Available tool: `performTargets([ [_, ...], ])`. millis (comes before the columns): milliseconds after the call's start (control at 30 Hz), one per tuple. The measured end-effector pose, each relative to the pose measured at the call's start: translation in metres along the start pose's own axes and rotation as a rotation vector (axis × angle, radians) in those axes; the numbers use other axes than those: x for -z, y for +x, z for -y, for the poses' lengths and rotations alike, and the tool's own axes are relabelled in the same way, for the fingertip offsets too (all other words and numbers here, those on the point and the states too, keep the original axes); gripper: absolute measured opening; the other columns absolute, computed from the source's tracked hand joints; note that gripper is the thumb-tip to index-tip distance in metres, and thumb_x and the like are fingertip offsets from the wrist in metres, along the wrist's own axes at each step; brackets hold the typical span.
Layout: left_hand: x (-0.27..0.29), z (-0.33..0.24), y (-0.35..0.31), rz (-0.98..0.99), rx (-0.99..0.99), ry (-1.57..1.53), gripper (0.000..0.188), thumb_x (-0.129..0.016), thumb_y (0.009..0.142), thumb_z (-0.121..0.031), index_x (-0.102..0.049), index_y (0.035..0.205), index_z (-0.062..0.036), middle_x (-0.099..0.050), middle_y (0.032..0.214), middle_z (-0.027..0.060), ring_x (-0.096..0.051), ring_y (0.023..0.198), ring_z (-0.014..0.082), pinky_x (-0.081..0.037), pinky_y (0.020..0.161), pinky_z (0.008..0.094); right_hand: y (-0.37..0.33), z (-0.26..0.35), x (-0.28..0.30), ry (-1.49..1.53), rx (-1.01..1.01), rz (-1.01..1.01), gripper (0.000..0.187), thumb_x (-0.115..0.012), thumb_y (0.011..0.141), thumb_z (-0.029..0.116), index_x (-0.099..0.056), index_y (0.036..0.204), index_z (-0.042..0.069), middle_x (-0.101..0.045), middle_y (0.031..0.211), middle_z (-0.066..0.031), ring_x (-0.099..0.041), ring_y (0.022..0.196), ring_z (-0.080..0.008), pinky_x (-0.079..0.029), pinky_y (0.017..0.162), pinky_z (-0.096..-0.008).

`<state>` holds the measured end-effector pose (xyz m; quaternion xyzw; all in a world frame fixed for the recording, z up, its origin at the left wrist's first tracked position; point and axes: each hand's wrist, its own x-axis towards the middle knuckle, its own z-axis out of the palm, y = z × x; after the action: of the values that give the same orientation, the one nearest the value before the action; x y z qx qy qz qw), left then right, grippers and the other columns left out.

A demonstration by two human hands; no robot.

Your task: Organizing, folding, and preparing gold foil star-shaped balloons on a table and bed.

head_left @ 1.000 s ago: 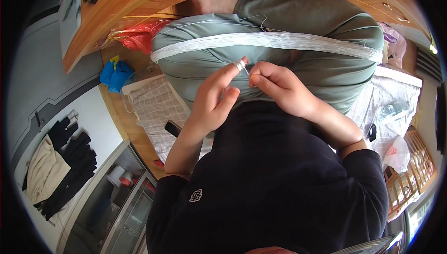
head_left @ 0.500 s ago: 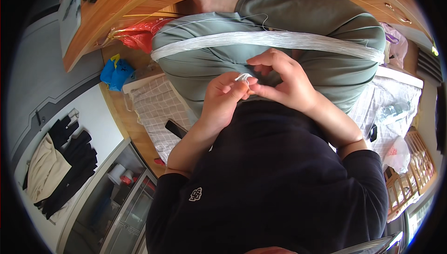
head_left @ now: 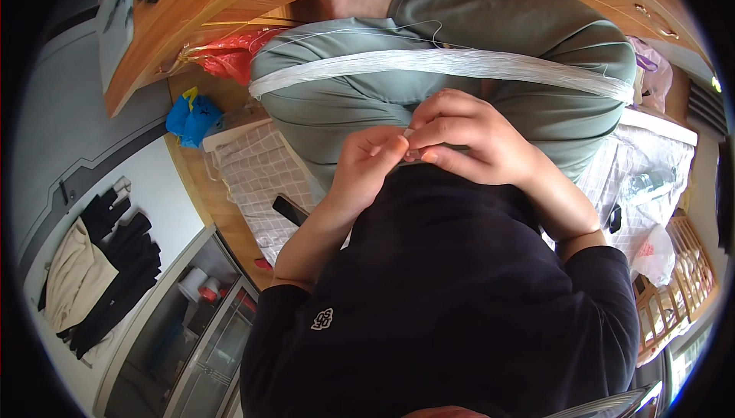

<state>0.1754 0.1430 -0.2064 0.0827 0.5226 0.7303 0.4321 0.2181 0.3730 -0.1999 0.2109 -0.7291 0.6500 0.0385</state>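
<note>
A small bit of white thread [head_left: 408,133] was held right at the fingertips, just above the black shirt [head_left: 467,265], and there the two hands were brought together! The left hand [head_left: 367,159] was closed, its thumb pressed in against the bent fingers, the thread apparently pinned between them. Against it the right hand [head_left: 475,142] was arched, fingertips set to the same spot, a gap left between thumb and forefinger; whether a strand was pinched there could not be told. So close a hold was probably needed for something that fine to be felt and steadied from both sides.

Farther out, a skein of white thread [head_left: 444,60] was stretched across both legs of the grey-green trousers [head_left: 318,115], the spread knees seemingly used as a frame to keep it straight. A loose strand [head_left: 441,26] was left curling beyond it. Off to the left, a phone [head_left: 289,210] was laid on a checked cloth [head_left: 253,169].

Now the tricky part: most of the small thread was hidden by fingers, its ends were lost altogether, and the wooden worktop [head_left: 230,1] was cut off by the upper edge.
</note>
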Motion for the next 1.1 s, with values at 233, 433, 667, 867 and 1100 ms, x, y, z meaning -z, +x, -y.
performTargets([
  [233,-0.012,-0.01,0.002,0.027,-0.015,0.031,0.013,-0.068,0.098,-0.01,-0.072,0.105,0.0004,-0.073,0.103,0.0091,-0.07,0.096,0.0162,-0.057,0.087,0.0312,-0.003,0.0,-0.002,0.381,-0.206,-0.024,0.029,-0.048,0.109,0.027,-0.059,0.103,0.001,-0.063,0.101,-0.0096,-0.059,0.094,-0.0217,-0.048,0.083,-0.0336],
  [433,-0.011,-0.016,0.007,0.129,-0.014,0.384,0.01,-0.069,0.095,-0.004,-0.072,0.102,0.0021,-0.074,0.101,0.0076,-0.069,0.097,0.015,-0.054,0.088,0.0291,-0.001,0.006,-0.007,0.427,-0.27,-0.051,0.036,-0.044,0.11,0.032,-0.058,0.098,0.001,-0.057,0.092,-0.0081,-0.055,0.088,-0.0203,-0.047,0.078,-0.0323],
  [667,-0.018,-0.015,0.006,0.102,0.015,0.502,0.008,-0.073,0.091,-0.003,-0.072,0.096,0.0024,-0.075,0.093,0.0069,-0.07,0.089,0.0132,-0.054,0.08,0.0268,0.003,0.006,-0.009,0.28,-0.216,-0.018,0.036,-0.045,0.11,0.026,-0.057,0.087,0.001,-0.058,0.079,-0.0094,-0.057,0.073,-0.0247,-0.048,0.069,-0.0343],
  [867,-0.018,-0.008,0.005,0.026,0.032,0.36,0.01,-0.074,0.091,-0.004,-0.068,0.096,0.0031,-0.075,0.09,0.0071,-0.07,0.084,0.012,-0.055,0.077,0.0254,0.002,0.004,-0.007,0.443,-0.37,-0.001,0.041,-0.042,0.111,0.033,-0.056,0.087,0.002,-0.055,0.083,-0.0061,-0.051,0.073,-0.0158,-0.044,0.068,-0.0297],
  [1100,-0.009,-0.034,0.015,-0.056,0.029,0.234,0.042,-0.077,0.088,0.0,-0.041,0.109,-0.0072,-0.072,0.085,0.01,-0.069,0.074,0.0106,-0.052,0.062,0.0209,0.01,-0.002,0.003,0.64,-0.371,-0.116,0.042,-0.043,0.11,0.038,-0.059,0.091,0.004,-0.055,0.087,-0.0026,-0.052,0.086,-0.0134,-0.043,0.081,-0.0289],
])
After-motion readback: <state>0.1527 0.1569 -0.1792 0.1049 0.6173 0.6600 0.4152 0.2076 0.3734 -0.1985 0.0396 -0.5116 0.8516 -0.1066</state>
